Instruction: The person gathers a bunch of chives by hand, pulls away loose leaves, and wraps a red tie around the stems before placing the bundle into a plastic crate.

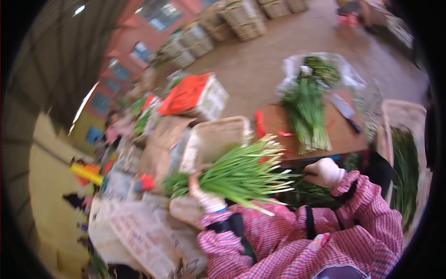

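Note:
My left hand [206,199], in a pale glove with bare fingers, is wrapped round a bunch of chives [237,173]. The long green leaves lie sideways across my lap, their pale cut ends fanning to the right. My right hand [326,173], also gloved, is closed just right of those ends; what its fingers pinch, if anything, is too blurred to make out. Beyond it, another pile of chives [306,111] lies on a brown board [271,122]. A knife [343,106] with a wide blade and dark handle rests beside that pile.
A pale plastic crate [242,124] stands behind the bunch. To the right, another crate [384,116] contains long greens. A clear plastic bag [346,76] with greens is past the board. Left are sacks [144,228] and a white box [216,98] with a red top.

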Available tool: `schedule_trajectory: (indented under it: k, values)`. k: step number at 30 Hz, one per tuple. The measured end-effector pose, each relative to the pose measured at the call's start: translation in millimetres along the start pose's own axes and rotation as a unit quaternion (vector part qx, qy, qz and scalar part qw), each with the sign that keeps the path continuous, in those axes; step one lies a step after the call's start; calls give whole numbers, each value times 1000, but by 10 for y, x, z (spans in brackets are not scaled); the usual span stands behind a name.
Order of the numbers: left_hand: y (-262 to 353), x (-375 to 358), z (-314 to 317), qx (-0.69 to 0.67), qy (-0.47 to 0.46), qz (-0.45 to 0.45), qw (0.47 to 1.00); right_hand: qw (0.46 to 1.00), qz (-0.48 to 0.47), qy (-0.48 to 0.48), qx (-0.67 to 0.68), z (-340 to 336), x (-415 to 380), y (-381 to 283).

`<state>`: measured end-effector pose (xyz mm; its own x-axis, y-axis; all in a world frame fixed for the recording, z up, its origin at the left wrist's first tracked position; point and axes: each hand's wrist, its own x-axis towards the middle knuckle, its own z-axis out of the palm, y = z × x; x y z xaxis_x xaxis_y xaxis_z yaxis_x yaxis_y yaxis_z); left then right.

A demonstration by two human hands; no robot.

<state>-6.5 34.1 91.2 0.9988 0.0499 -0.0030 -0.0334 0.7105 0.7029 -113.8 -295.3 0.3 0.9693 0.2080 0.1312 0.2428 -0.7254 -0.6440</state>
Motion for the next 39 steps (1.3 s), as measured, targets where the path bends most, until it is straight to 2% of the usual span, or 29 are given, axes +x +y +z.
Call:
schedule_trajectory:
  k: [1,2,4,6,8,10,11,13,14,16,17,20,22,24,26,28,30,31,32,34,36,37,38,39]
  values:
    - [-30,82,-125,-42,-28,12,999,998,14,-54,-31,-20,-171,133]
    - [-26,330,-539,-82,-52,36,995,992,17,-110,-56,264,-112,220]
    - [-39,316,-515,-81,-64,59,993,931,62,-296,-204,347,-345,446]
    - [-30,325,-545,-84,-74,43,993,911,91,-337,-221,389,-537,603]
    - [-62,360,-616,-55,-95,48,993,966,121,-192,-127,208,-522,255]
    - [-122,346,-564,-43,-90,42,994,990,118,-53,48,139,-374,70]
    - [-146,320,-515,-34,-84,44,995,984,81,41,151,215,-317,38]
    - [-180,282,-435,-61,-86,17,994,947,86,125,282,198,-149,-124]
    - [-208,243,-369,-54,-101,17,993,933,77,170,307,174,-69,-187]
    - [-245,229,-350,-55,-97,5,994,935,109,176,288,139,105,-212]
    - [-261,200,-297,-49,-120,-1,992,945,63,223,229,186,167,-116]
    - [-276,153,-200,-55,-141,-14,988,973,66,215,44,157,239,41]
    - [-289,110,-123,-38,-143,-20,989,986,102,129,-19,69,231,27]
    - [-305,73,-27,-37,-137,-27,989,988,61,145,-9,170,237,114]
    - [-329,48,26,-82,-131,-57,986,991,59,121,-6,153,243,51]
    - [-344,118,-33,-68,-140,-56,986,990,40,134,7,216,240,78]
    - [-286,177,-73,-54,-149,-52,986,984,-11,144,103,241,221,94]
    - [-243,192,-84,-28,-185,-58,981,972,-18,162,167,235,191,63]
    - [-217,195,-95,-2,-219,-66,974,972,-17,161,169,224,176,35]
    - [-228,184,-91,-4,-195,-70,978,975,11,157,160,199,145,-2]
    - [-243,197,-112,-7,-173,-71,982,951,13,206,230,273,147,26]
    - [-240,215,-135,-5,-163,-56,985,908,82,151,382,249,128,17]
    - [-230,243,-163,-2,-152,-42,988,836,148,90,521,199,110,4]
    - [-203,299,-236,7,-135,-31,990,798,131,67,584,158,59,35]
